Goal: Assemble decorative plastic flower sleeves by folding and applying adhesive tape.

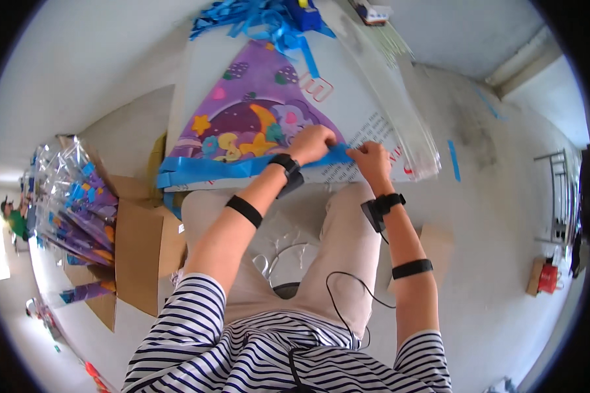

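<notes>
A purple triangular sheet (236, 111) printed with a moon, stars and clouds lies flat on a white printed board (354, 78) over my knees. A blue strip (236, 169) runs along its near edge, with a loose end hanging at the left. My left hand (311, 144) is closed on the strip near the sheet's right corner, knuckles up. Just to its right, my right hand (375, 162) pinches the strip's right end between thumb and fingers. Fingers partly hide the strip between the hands.
Loose blue strips (246, 19) and a blue-and-yellow object (303, 16) lie at the board's far end. Clear plastic sleeves (400, 111) line its right side. At left, a cardboard box (141, 255) stands by bagged purple pieces (78, 209). Another blue strip (454, 160) lies on the floor.
</notes>
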A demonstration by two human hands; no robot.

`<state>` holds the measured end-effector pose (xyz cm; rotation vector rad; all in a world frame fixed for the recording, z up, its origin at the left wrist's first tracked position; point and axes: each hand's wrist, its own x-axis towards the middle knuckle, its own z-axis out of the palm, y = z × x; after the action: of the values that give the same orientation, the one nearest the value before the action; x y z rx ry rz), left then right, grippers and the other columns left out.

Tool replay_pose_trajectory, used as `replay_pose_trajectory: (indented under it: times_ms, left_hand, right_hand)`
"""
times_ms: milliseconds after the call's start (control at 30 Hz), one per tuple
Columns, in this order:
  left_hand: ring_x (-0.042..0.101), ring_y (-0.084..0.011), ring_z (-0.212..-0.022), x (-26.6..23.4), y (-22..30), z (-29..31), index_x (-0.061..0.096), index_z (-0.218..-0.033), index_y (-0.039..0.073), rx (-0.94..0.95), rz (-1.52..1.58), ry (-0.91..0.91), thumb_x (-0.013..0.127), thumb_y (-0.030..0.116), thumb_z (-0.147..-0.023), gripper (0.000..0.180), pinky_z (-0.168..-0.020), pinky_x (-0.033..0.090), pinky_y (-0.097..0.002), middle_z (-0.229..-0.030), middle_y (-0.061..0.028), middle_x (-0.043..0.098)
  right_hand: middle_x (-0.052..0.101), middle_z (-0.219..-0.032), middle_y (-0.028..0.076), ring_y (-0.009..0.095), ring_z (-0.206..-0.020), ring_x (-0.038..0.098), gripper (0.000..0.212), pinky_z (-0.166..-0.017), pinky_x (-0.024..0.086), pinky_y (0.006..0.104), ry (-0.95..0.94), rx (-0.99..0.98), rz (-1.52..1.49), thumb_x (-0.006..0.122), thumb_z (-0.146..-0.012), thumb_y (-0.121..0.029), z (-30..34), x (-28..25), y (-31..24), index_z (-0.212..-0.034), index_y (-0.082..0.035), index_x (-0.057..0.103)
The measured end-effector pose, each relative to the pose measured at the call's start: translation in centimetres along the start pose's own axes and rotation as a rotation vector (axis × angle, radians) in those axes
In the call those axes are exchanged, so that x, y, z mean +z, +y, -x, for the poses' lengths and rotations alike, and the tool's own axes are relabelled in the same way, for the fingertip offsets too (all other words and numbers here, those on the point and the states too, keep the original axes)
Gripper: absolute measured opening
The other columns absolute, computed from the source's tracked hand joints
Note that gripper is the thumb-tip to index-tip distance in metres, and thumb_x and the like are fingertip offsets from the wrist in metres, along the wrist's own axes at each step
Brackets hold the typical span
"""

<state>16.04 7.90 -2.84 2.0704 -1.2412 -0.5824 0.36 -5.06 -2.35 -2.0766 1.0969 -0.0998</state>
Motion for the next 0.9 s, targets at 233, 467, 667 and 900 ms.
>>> replay_pose_trajectory:
  times_ms: [233, 467, 667, 900]
  left_hand:
    - [0.068, -0.0359, -0.096, -2.1, -1.2, 1.0, 0.075, -0.092, 0.011, 0.029, -0.077, 0.236, 0.071, 0.014, -0.077, 0.016, -0.080, 0.054, -0.0455, -0.099, -0.0160, 0.071]
    - [0.058, -0.0386, -0.116, -16.4, -12.8, 4.1, 0.065, -0.115, 0.008, -0.640, -0.595, 0.650, 0.079, 0.028, -0.081, 0.042, -0.092, 0.050, -0.0535, -0.119, -0.0150, 0.063]
    - [0.053, -0.0350, -0.125, -20.8, -18.3, 8.3, 0.064, -0.121, 0.012, -0.995, -0.511, 0.572, 0.078, 0.044, -0.082, 0.052, -0.096, 0.045, -0.0596, -0.126, -0.0111, 0.061]
    - [0.069, -0.0317, -0.093, -22.9, -23.1, 10.8, 0.070, -0.098, 0.004, -0.794, -0.322, 0.356, 0.085, 0.027, -0.068, 0.040, -0.081, 0.052, -0.0428, -0.096, -0.0144, 0.073]
  right_hand:
    - [0.072, -0.085, 0.015, 0.035, -0.085, 0.070, 0.039, -0.074, 0.053, 0.0461, 0.040, -0.070, 0.116, 0.083, -0.070, -0.040, 0.4, 0.8, -1.4, -0.082, -0.005, 0.069]
    - [0.069, -0.075, 0.013, 0.032, -0.073, 0.067, 0.039, -0.065, 0.050, 0.0437, 0.066, -0.105, 0.074, 0.085, -0.068, -0.036, 0.4, 1.0, -0.9, -0.078, -0.005, 0.065]
    - [0.070, -0.075, 0.013, 0.029, -0.072, 0.068, 0.035, -0.065, 0.051, 0.0417, 0.049, -0.100, 0.060, 0.085, -0.069, -0.031, 0.4, 0.8, -0.9, -0.081, -0.003, 0.068]
    - [0.072, -0.078, 0.012, 0.027, -0.072, 0.069, 0.033, -0.068, 0.053, 0.0396, 0.019, -0.150, 0.049, 0.084, -0.070, -0.028, -0.3, 0.4, -0.1, -0.086, -0.002, 0.071]
